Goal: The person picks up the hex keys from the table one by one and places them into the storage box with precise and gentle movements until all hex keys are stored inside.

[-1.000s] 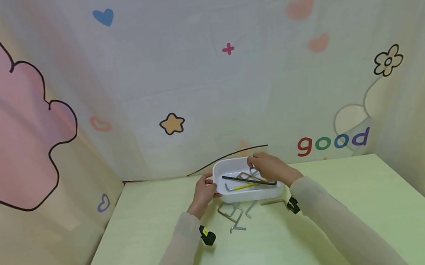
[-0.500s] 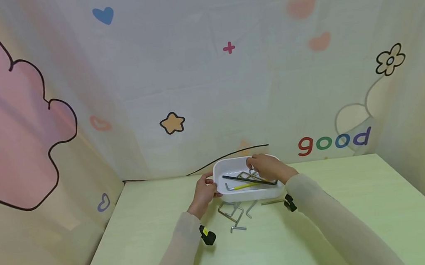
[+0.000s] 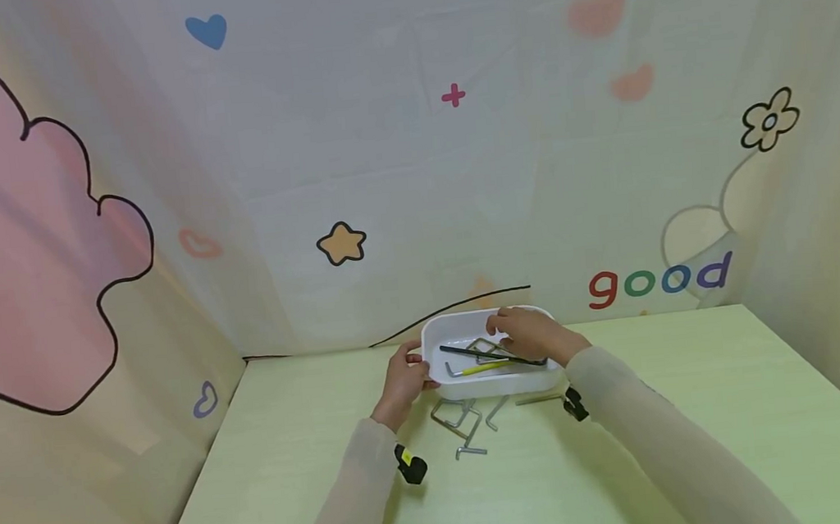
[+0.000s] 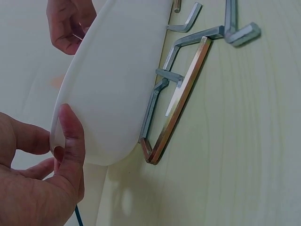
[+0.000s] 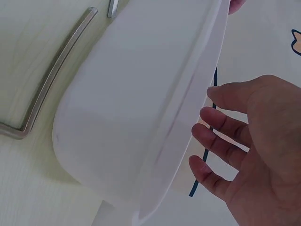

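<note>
My left hand (image 3: pixel 402 380) grips the left end of a white plastic box (image 3: pixel 500 386); in the left wrist view its thumb and fingers pinch the rim. My right hand (image 3: pixel 535 335) is over the box's right half, fingers loosely bent and holding nothing, as the right wrist view of that hand (image 5: pixel 263 136) also shows. Inside the box lie a long black hex key (image 3: pixel 475 353), a yellow-sleeved hex key (image 3: pixel 480 367) and some brassy hex keys (image 3: pixel 480 342), partly hidden by the right hand.
On the pale table (image 3: pixel 296 469), several hex keys lie in front of the box, among them a bronze one (image 4: pixel 181 101) and a grey one (image 5: pixel 56 66) to the right. A patterned cloth wall (image 3: pixel 398 173) rises close behind.
My right fingers have let go of a small metal hex key in the box and loosened, lifting slightly. The left hand keeps its grip on the box.
</note>
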The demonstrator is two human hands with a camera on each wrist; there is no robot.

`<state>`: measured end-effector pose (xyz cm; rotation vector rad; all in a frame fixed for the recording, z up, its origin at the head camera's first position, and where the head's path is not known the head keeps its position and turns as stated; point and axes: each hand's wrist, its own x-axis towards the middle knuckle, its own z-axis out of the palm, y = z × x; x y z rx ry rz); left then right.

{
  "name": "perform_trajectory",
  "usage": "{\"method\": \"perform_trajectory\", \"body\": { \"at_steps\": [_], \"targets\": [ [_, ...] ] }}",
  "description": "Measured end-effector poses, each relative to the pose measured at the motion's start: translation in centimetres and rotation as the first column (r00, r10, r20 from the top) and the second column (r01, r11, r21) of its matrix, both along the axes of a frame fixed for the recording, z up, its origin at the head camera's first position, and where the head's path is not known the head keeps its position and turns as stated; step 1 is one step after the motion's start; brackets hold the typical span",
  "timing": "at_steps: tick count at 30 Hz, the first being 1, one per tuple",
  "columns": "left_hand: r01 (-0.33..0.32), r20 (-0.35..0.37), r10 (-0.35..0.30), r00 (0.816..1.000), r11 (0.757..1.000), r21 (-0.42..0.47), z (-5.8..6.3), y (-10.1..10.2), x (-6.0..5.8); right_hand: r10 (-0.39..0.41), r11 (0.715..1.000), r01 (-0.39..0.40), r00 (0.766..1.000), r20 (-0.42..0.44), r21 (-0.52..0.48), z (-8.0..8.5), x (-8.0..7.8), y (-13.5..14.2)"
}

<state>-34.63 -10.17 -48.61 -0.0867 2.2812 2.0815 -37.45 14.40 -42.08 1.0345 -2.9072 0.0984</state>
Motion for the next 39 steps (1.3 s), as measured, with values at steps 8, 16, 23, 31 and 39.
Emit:
{"method": "perform_trajectory", "body": {
  "at_steps": [8, 16, 23, 31, 39],
  "targets": [
    [-0.002, 0.007, 0.002, 1.0, 1.0, -0.003, -0.1, -0.1, 0.1, 0.007, 0.998, -0.012, 0.997, -0.074, -0.067, 0.3, 1.7, 0.5],
    [-0.007, 0.005, 0.007, 1.0, 1.0, -0.012, -0.2, -0.1, 0.1, 0.014, 0.991, -0.028, 0.994, -0.108, -0.132, 0.3, 3.1, 1.3],
    [-0.01, 0.001, 0.01, 1.0, 1.0, -0.007, -0.1, -0.1, 0.2, -0.007, 0.987, -0.014, 0.991, -0.13, -0.161, 0.5, 4.6, 1.5],
    [-0.009, -0.006, 0.009, 1.0, 1.0, 0.021, 0.0, 0.1, 0.2, 0.012, 0.984, -0.047, 0.98, -0.2, -0.174, 0.8, 6.5, 1.7],
    [-0.003, -0.019, 0.004, 1.0, 1.0, 0.03, -0.1, 0.1, 0.1, 0.007, 0.981, -0.051, 0.974, -0.225, -0.189, 0.5, 8.1, 1.9]
  ]
}}
